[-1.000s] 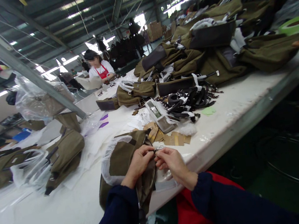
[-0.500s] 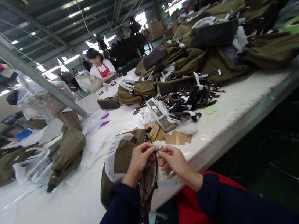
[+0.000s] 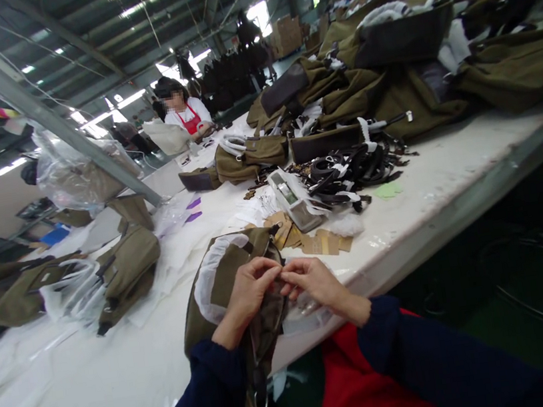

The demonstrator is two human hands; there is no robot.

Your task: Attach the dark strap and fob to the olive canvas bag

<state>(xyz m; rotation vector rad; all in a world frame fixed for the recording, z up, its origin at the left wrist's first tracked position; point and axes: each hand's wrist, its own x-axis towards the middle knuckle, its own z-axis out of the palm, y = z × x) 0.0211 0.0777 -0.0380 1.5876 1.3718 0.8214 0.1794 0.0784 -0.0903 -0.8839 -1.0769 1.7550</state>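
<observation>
An olive green bag [image 3: 194, 322] with a white wrapped strip [image 3: 206, 287] lies at the table's front edge, its opening facing right. Over that opening, my left hand [image 3: 253, 290] pinches something too small to make out between thumb and forefinger. My right hand [image 3: 316, 285] meets it from the right, thumb and forefinger also pinched, and the fingertips of both hands nearly touch. What lies between the fingertips is hidden. A metal ring [image 3: 262, 403] hangs from the bag's lower end, past the table edge.
Beyond my hands are brown cards [image 3: 321, 242], a tape dispenser [image 3: 294, 200] and black straps [image 3: 332, 171]. Olive bags [image 3: 403, 97] are piled at the back right; others [image 3: 127, 274] lie left. A person [image 3: 185, 114] in a red apron is across the table.
My fingertips have come closer together, and the small shiny piece seen between them is now hidden. The view has shifted slightly.
</observation>
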